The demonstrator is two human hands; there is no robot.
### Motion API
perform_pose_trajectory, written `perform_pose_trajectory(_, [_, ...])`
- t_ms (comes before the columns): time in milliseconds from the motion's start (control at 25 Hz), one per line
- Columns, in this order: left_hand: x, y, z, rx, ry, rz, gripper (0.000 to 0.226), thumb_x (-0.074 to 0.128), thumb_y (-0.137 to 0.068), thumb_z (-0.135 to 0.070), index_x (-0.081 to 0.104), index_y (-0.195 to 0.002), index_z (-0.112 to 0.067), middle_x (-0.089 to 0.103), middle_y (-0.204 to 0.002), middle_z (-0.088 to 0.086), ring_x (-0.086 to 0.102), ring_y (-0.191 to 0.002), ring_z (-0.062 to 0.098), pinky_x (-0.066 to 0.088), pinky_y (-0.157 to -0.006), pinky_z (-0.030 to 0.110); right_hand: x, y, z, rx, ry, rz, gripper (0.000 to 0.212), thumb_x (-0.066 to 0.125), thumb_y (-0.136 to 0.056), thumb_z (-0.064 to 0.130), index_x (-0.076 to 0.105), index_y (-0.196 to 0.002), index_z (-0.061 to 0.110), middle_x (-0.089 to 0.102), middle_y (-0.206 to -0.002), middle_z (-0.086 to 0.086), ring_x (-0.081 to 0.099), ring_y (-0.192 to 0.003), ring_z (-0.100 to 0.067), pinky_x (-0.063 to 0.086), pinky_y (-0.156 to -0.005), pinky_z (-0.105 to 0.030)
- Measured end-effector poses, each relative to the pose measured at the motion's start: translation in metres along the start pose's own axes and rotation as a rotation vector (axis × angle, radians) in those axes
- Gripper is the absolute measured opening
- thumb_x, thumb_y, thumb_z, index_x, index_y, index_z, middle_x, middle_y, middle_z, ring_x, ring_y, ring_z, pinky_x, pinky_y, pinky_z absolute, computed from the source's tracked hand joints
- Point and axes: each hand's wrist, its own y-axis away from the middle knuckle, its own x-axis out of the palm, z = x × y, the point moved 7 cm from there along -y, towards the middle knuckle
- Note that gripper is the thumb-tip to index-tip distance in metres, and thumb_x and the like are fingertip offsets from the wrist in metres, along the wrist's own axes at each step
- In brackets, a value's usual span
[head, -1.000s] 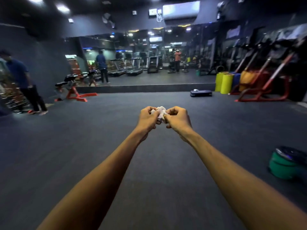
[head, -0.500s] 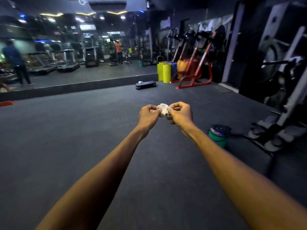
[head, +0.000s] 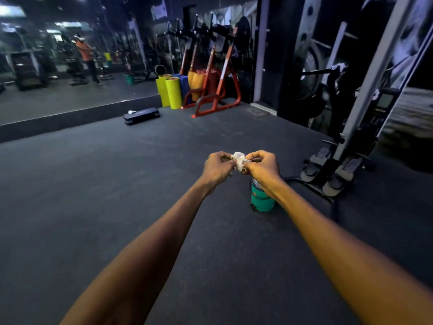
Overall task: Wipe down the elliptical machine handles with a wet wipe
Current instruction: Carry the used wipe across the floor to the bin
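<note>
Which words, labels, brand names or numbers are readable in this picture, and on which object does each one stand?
None can be read.
Wall poster: pale marks, too blurred to read.
Console screen of the machine at right: dark, no characters visible.
Green container on the floor: no legible label.
Wet wipe, pinched by the left hand and the right hand: no print visible.
</note>
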Motion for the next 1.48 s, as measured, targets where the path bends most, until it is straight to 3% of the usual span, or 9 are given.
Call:
perform_pose_trajectory(80, [0.008, -0.054, -0.004, 0.005, -0.019, 0.051, 0.009, 0.064, -0.086, -0.015, 0.068, -0.094, -0.014, 0.069, -0.077, 0.005, 0.060, -0.059, 0.014, 0.040, -0.041, 0.018, 0.011, -0.043, -0.005, 0.045, -0.033, 0.006, 0.018, 0.077, -0.075, -0.001, 0.064, -0.072, 0.012, 0.068, -0.070, -0.010, 0.067, -0.067, -0.025, 0.061, -0.071, -0.045])
perform_pose_trajectory(240, [0.039, -0.160, 0.001, 0.004, -0.039, 0.143, 0.008, 0.065, -0.088, -0.016, 0.068, -0.096, -0.015, 0.069, -0.075, 0.004, 0.059, -0.056, 0.013, 0.040, -0.041, 0.019, 0.018, -0.131, -0.018, 0.048, -0.002, -0.019, 0.014, 0.075, -0.082, 0.000, 0.067, -0.093, 0.000, 0.064, -0.069, -0.003, 0.058, -0.058, -0.009, 0.049, -0.052, -0.016])
perform_pose_trajectory(320, [0.062, -0.203, 0.007, 0.006, -0.057, 0.203, 0.008, 0.067, -0.088, -0.016, 0.067, -0.096, -0.016, 0.069, -0.074, 0.002, 0.059, -0.055, 0.012, 0.041, -0.041, 0.019, 0.017, -0.175, -0.031, 0.061, 0.025, -0.047, 0.018, 0.077, -0.080, -0.001, 0.067, -0.095, 0.000, 0.065, -0.071, -0.004, 0.057, -0.056, -0.006, 0.046, -0.046, -0.012])
perform_pose_trajectory(600, [0.151, -0.383, 0.028, -0.002, -0.135, 0.293, 0.013, 0.068, -0.089, -0.016, 0.069, -0.101, -0.010, 0.071, -0.075, 0.005, 0.061, -0.055, 0.012, 0.041, -0.041, 0.018, 0.011, -0.362, -0.102, 0.143, 0.034, -0.108, 0.020, 0.074, -0.078, -0.008, 0.060, -0.078, 0.007, 0.064, -0.062, -0.010, 0.056, -0.045, -0.012, 0.048, -0.047, -0.027])
perform_pose_trajectory(800, [0.204, -0.494, 0.028, -0.002, -0.199, 0.316, 0.012, 0.067, -0.090, -0.014, 0.070, -0.101, -0.009, 0.073, -0.085, 0.010, 0.059, -0.051, 0.006, 0.038, -0.040, 0.010, 0.006, -0.483, -0.133, 0.197, 0.111, -0.121, 0.024, 0.077, -0.079, 0.002, 0.059, -0.074, 0.017, 0.067, -0.068, -0.007, 0.060, -0.054, -0.014, 0.050, -0.047, -0.028])
perform_pose_trajectory(960, [0.242, -0.579, 0.041, -0.011, -0.260, 0.356, 0.011, 0.067, -0.090, -0.016, 0.072, -0.097, -0.009, 0.073, -0.080, 0.008, 0.053, -0.039, -0.005, 0.038, -0.041, 0.009, 0.004, -0.564, -0.160, 0.212, 0.203, -0.178, 0.027, 0.082, -0.071, 0.005, 0.062, -0.068, 0.023, 0.069, -0.073, 0.000, 0.064, -0.067, -0.015, 0.058, -0.066, -0.041])
perform_pose_trajectory(1160, [0.290, -0.682, 0.050, 0.014, -0.260, 0.441, 0.016, 0.068, -0.089, -0.019, 0.073, -0.100, -0.008, 0.075, -0.086, 0.011, 0.065, -0.059, 0.014, 0.054, -0.061, 0.023, 0.002, -0.660, -0.202, 0.248, 0.194, -0.260, 0.022, 0.082, -0.063, 0.013, 0.062, -0.065, 0.024, 0.073, -0.078, -0.005, 0.068, -0.075, -0.021, 0.059, -0.073, -0.054])
perform_pose_trajectory(1280, [0.318, -0.748, 0.057, 0.050, -0.335, 0.498, 0.021, 0.071, -0.087, -0.023, 0.075, -0.103, -0.011, 0.075, -0.099, 0.011, 0.070, -0.093, 0.023, 0.052, -0.081, 0.029, 0.003, -0.715, -0.222, 0.291, 0.186, -0.343, 0.019, 0.080, -0.061, 0.017, 0.062, -0.064, 0.023, 0.074, -0.080, -0.009, 0.071, -0.077, -0.026, 0.059, -0.073, -0.056])
perform_pose_trajectory(1480, [0.360, -0.821, 0.072, 0.030, -0.362, 0.623, 0.020, 0.072, -0.086, -0.026, 0.076, -0.101, -0.013, 0.075, -0.099, 0.013, 0.069, -0.100, 0.027, 0.051, -0.073, 0.028, 0.010, -0.769, -0.238, 0.350, 0.147, -0.420, 0.027, 0.076, -0.070, -0.001, 0.058, -0.066, 0.019, 0.068, -0.078, -0.012, 0.061, -0.070, -0.022, 0.054, -0.067, -0.045])
